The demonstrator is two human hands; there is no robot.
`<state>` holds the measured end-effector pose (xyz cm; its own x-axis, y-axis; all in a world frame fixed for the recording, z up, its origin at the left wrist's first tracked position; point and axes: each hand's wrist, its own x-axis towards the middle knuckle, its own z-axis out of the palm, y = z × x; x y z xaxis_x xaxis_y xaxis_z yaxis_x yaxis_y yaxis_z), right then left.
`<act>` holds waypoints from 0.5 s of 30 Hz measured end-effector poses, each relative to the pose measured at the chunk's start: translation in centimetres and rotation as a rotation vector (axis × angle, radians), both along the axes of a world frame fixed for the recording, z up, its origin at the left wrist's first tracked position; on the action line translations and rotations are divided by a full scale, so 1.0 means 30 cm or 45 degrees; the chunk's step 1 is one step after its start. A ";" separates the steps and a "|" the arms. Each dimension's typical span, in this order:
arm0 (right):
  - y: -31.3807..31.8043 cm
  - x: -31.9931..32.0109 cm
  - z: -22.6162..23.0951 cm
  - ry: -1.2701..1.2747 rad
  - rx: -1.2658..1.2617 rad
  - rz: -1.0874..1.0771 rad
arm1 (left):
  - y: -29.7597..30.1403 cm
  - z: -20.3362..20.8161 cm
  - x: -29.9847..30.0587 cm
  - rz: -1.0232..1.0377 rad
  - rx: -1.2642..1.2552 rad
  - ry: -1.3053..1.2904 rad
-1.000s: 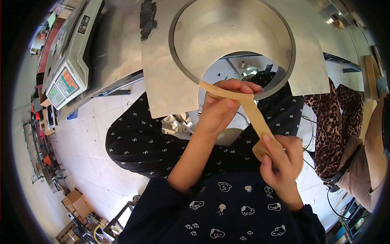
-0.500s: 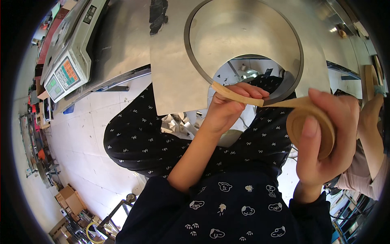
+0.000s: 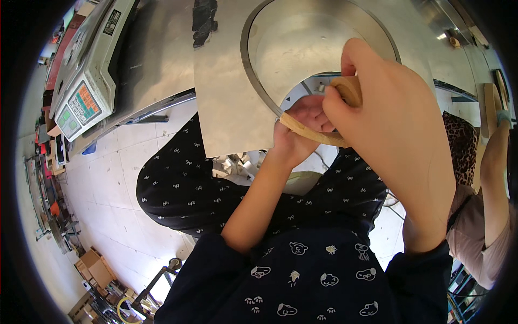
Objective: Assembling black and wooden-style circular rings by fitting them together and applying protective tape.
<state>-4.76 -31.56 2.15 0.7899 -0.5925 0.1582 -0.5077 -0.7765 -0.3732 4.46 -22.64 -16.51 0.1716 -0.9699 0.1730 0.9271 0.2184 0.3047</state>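
A large thin grey metal ring [image 3: 253, 70] rests over the edge of a metal sheet in front of me. Its near edge carries a wrapped stretch of tan tape [image 3: 310, 132]. My left hand [image 3: 291, 141] grips the ring from below at this taped stretch, its fingers curled up inside the ring. My right hand [image 3: 399, 119] is closed round a roll of tan tape [image 3: 348, 90] and reaches over the ring's near right side. The roll is now within the ring's opening, just above my left fingers. My right hand hides part of the ring and the tape's run.
The metal sheet [image 3: 226, 113] lies on a metal worktable [image 3: 156, 59], with its near edge above my lap. A digital scale [image 3: 89, 102] stands at the left. Metal scraps [image 3: 237, 166] lie below the sheet. Another person's arm [image 3: 492, 167] is at the far right.
My right hand has carried the tape roll leftward and up, from outside the ring over its near edge into the opening. The ring has shifted slightly left; my left hand stays at the taped stretch.
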 end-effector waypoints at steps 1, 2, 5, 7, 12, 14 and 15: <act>-0.013 -0.007 -0.038 -0.080 -0.153 0.059 | -0.018 0.002 0.005 0.016 0.100 -0.026; -0.022 -0.009 -0.059 -0.160 -0.306 0.119 | -0.029 0.010 0.003 0.015 0.100 -0.029; -0.007 0.037 -0.052 0.020 -0.407 0.098 | -0.048 0.078 0.005 -0.053 0.033 -0.077; -0.021 0.029 -0.052 0.059 -0.455 0.112 | -0.067 0.150 0.002 -0.086 0.428 -0.330; -0.048 0.024 -0.042 -0.103 -0.387 0.007 | -0.094 0.053 0.012 -0.187 0.143 -0.005; -0.044 -0.029 -0.005 -0.455 -0.076 -0.020 | -0.094 0.014 0.004 -0.130 0.191 0.071; -0.027 -0.067 0.005 -0.453 -0.076 -0.022 | -0.100 -0.022 -0.010 -0.133 0.191 0.073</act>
<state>-6.76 -32.39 2.29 0.6689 -0.5867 0.4564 -0.3676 -0.7948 -0.4829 4.15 -25.64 -17.17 0.0744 -0.9971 0.0178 0.9590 0.0765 0.2730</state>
